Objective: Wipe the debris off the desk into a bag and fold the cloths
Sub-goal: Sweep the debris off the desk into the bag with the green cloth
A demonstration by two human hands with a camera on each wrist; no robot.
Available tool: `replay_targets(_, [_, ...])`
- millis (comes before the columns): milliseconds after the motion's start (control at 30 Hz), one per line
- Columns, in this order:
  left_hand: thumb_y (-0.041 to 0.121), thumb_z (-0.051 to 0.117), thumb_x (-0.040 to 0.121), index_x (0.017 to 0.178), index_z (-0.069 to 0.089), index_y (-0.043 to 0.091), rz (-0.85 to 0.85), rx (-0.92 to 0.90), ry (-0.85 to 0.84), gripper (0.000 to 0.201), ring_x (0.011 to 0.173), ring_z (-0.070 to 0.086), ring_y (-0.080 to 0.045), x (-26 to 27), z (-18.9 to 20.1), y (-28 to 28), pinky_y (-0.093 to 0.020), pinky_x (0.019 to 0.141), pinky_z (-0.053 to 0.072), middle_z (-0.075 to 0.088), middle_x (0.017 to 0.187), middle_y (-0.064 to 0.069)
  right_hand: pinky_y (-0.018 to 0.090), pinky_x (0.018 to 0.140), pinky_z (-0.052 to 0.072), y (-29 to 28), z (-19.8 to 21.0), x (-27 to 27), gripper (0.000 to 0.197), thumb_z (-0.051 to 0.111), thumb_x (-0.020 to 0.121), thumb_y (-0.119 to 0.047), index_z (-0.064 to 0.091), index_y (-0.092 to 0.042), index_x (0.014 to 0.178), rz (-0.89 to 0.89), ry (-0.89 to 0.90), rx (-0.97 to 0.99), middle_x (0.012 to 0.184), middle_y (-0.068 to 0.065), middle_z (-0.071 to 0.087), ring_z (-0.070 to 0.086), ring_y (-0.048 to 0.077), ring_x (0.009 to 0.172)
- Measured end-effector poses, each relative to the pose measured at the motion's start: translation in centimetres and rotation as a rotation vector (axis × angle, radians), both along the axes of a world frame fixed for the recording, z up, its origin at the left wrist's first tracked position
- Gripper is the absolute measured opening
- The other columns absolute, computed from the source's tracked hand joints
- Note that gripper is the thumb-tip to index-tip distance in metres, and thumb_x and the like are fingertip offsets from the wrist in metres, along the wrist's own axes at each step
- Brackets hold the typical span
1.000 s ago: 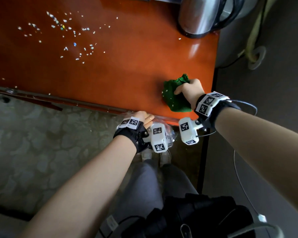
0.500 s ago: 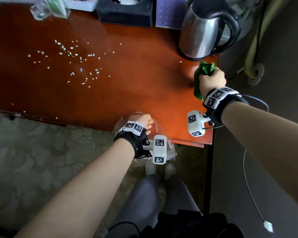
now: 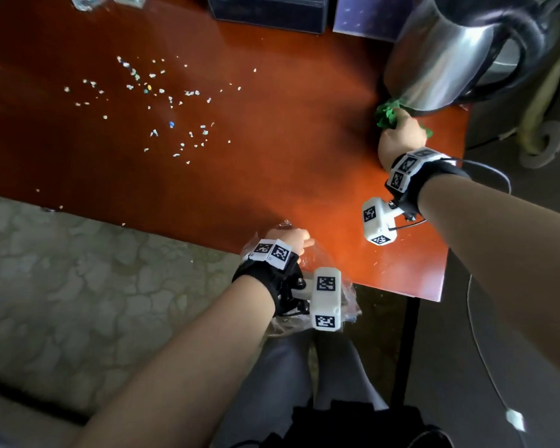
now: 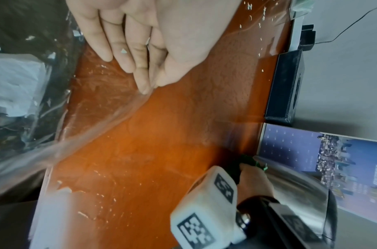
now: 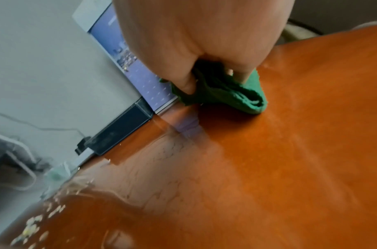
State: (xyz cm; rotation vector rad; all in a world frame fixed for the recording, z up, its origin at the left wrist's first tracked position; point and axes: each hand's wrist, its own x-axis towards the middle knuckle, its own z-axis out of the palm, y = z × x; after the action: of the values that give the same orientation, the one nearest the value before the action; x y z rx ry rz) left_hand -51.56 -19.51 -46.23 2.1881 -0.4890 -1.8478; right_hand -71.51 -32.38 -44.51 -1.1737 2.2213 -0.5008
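Observation:
My right hand point(image 3: 401, 137) grips a bunched green cloth point(image 3: 387, 114) and presses it on the orange-brown desk point(image 3: 304, 163) right at the foot of the steel kettle point(image 3: 446, 56). In the right wrist view the cloth point(image 5: 232, 91) sits crumpled under my curled fingers point(image 5: 183, 80). My left hand point(image 3: 288, 240) holds the rim of a clear plastic bag point(image 3: 346, 305) against the desk's near edge; its fingers point(image 4: 123, 55) pinch the film point(image 4: 93, 123) there. Small white and coloured debris point(image 3: 162, 105) lies scattered on the left half of the desk.
A dark box point(image 3: 265, 8) and a purple-blue calendar card point(image 4: 324, 155) stand along the back edge beside the kettle. A few crumbs point(image 4: 91, 214) lie near the front edge by the bag. Grey patterned floor point(image 3: 78, 286) and my legs point(image 3: 304, 383) are below the desk.
My right hand carried the green cloth from the front right edge up to the kettle's base and set it down on the desk. The left hand kept the bag at the edge.

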Motion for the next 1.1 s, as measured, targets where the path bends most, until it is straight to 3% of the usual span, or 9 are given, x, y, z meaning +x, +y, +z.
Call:
replay_targets(100, [0.012, 0.059, 0.094, 0.089, 0.055, 0.017, -0.007, -0.008, -0.005, 0.008, 0.094, 0.054, -0.021, -0.1, -0.1, 0.0, -0.033, 0.080, 0.050, 0.058, 0.136, -0.017, 0.029, 0.106, 0.031, -0.4, -0.2, 0.5, 0.059, 0.041, 0.085, -0.004, 0.046, -0.023, 0.141, 0.126, 0.048, 0.028, 0.134, 0.018, 0.051, 0.041, 0.035, 0.128])
replay_targets(200, [0.013, 0.057, 0.096, 0.072, 0.047, 0.024, -0.016, -0.027, -0.024, 0.028, 0.076, 0.055, -0.016, 0.0, -0.3, 0.0, -0.032, 0.079, 0.050, 0.057, 0.137, -0.018, 0.027, 0.109, 0.028, -0.1, 0.0, 0.8, 0.058, 0.042, 0.086, -0.005, 0.044, -0.020, 0.142, 0.272, 0.062, 0.058, 0.140, 0.021, 0.043, 0.038, 0.036, 0.130])
replay_targets(333, [0.013, 0.057, 0.094, 0.073, 0.048, 0.025, -0.004, -0.033, -0.031, 0.026, 0.088, 0.058, -0.020, -0.1, -0.4, 0.0, -0.035, 0.084, 0.052, 0.059, 0.136, -0.017, 0.029, 0.104, 0.035, 0.8, 0.3, 1.1, 0.053, 0.045, 0.086, -0.006, 0.049, -0.014, 0.138, 0.423, 0.107, 0.087, 0.131, 0.028, 0.050, 0.043, 0.038, 0.126])
replay_targets(433, [0.013, 0.058, 0.094, 0.073, 0.049, 0.025, 0.024, -0.045, -0.028, 0.025, 0.075, 0.055, -0.015, -0.2, 0.1, 0.3, -0.031, 0.074, 0.052, 0.058, 0.137, -0.017, 0.029, 0.100, 0.038, 2.5, 0.6, 1.6, 0.053, 0.045, 0.086, -0.007, 0.051, -0.019, 0.137, 0.460, 0.105, 0.118, 0.131, 0.028, 0.047, 0.049, 0.039, 0.119])
replay_targets(567, [0.012, 0.061, 0.092, 0.074, 0.050, 0.024, 0.034, -0.049, -0.001, 0.025, 0.068, 0.052, -0.011, -0.3, 1.0, 0.8, -0.035, 0.084, 0.052, 0.059, 0.135, -0.016, 0.027, 0.101, 0.038, 5.8, 0.6, 2.5, 0.056, 0.044, 0.086, -0.007, 0.048, -0.022, 0.140, 0.536, 0.100, 0.165, 0.134, 0.025, 0.044, 0.051, 0.038, 0.117])
replay_targets(733, [0.006, 0.060, 0.093, 0.080, 0.060, 0.012, 0.109, -0.114, -0.044, 0.014, 0.049, 0.059, -0.003, -0.4, 1.1, 3.3, -0.017, 0.056, 0.048, 0.072, 0.076, -0.001, 0.029, 0.105, 0.037, 10.2, 0.7, 3.8, 0.057, 0.044, 0.088, -0.009, 0.043, -0.022, 0.144, 0.619, 0.089, 0.207, 0.139, 0.022, 0.039, 0.049, 0.038, 0.121])
replay_targets(867, [0.006, 0.060, 0.093, 0.078, 0.059, 0.019, 0.139, -0.199, -0.036, 0.020, 0.092, 0.070, -0.030, -0.2, 0.8, 7.5, -0.044, 0.089, 0.057, 0.071, 0.102, -0.017, 0.035, 0.105, 0.042, 13.4, 0.8, 4.6, 0.056, 0.045, 0.090, -0.012, 0.041, -0.022, 0.145, 0.694, 0.090, 0.213, 0.135, 0.021, 0.040, 0.052, 0.039, 0.116])
replay_targets(1000, [-0.004, 0.041, 0.101, 0.080, 0.053, 0.001, 0.398, -0.086, 0.181, 0.024, 0.094, 0.067, -0.035, 0.3, 0.8, 12.4, -0.043, 0.084, 0.056, 0.066, 0.089, -0.019, 0.034, 0.103, 0.043, 15.7, 0.6, 5.2, 0.053, 0.045, 0.091, -0.016, 0.043, -0.024, 0.144, 0.731, 0.091, 0.198, 0.133, 0.019, 0.043, 0.054, 0.038, 0.113])
replay_targets(1100, [-0.001, 0.028, 0.104, 0.092, 0.055, -0.006, 0.451, -0.024, 0.235, 0.029, 0.124, 0.054, -0.043, 0.5, 0.7, 14.0, -0.040, 0.085, 0.055, 0.062, 0.121, -0.029, 0.030, 0.104, 0.039, 16.7, 0.4, 5.5, 0.051, 0.047, 0.091, -0.019, 0.045, -0.025, 0.142, 0.711, 0.069, 0.188, 0.134, 0.019, 0.044, 0.053, 0.035, 0.116])
